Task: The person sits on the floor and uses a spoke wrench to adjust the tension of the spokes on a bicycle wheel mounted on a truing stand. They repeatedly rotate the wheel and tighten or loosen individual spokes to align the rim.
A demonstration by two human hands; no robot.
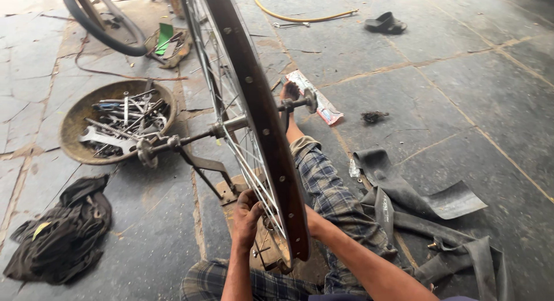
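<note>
A bare wheel rim (254,105) is held upright on a stand, running away from the person. The left hand (247,217) is clenched on spokes at its near bottom; the right hand is hidden behind the rim, its grip untellable.

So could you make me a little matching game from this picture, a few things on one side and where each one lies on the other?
Things:
1. spanners
2. sandal
3. inner tube
4. dark cloth

Places:
A. far across the floor, top right
B. in the round metal bowl
C. bundled at lower left
D. on the floor right of the leg

Pairs: 1-B, 2-A, 3-D, 4-C
</note>
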